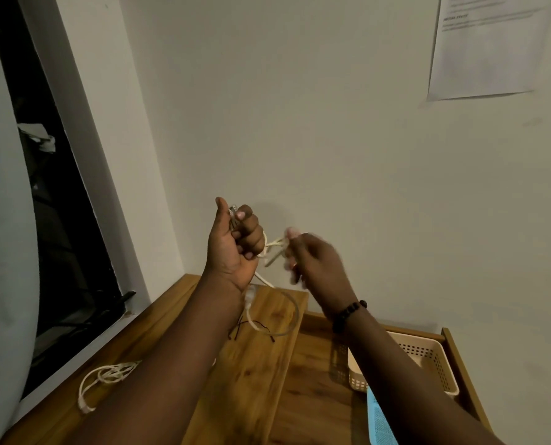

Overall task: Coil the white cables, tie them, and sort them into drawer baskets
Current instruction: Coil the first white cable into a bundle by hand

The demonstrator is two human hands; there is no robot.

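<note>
Cable in hand (269, 248): being held up in front of the wall, above the wooden top, stretching between both hands; white strands crossing in the gap between the fists, one end with a clear plug poking up by the left thumb, the other part trailing down past the left wrist to a loop lying on the wood.
Left hand (235, 245): clenching around the cable, fingers curling over it, thumb sticking straight up, palm facing the camera.
Right hand (312, 261): blurring with motion, fingertips pinching the white strands just right of the left fist; exact finger placement too smeared to tell.
Bracelet (348, 314): dark beads circling the right wrist.
Loose loop (277, 316): grey-white cable curving over the raised wooden board, touching a thin black tie (251, 329) lying beside it.
Second cable (104, 380): lying in a loose white bundle on the wooden top (158, 329) near the left edge, well apart from the hands.
Beige basket (428, 358): sitting in the open drawer at right, partly hiding behind the right forearm.
Blue basket (380, 419): showing only a corner at the bottom edge, just below the beige one.
Wall paper (489, 46): hanging printed sheet at upper right, text too blurry to read.
Window (52, 203): showing dark at far left.
</note>
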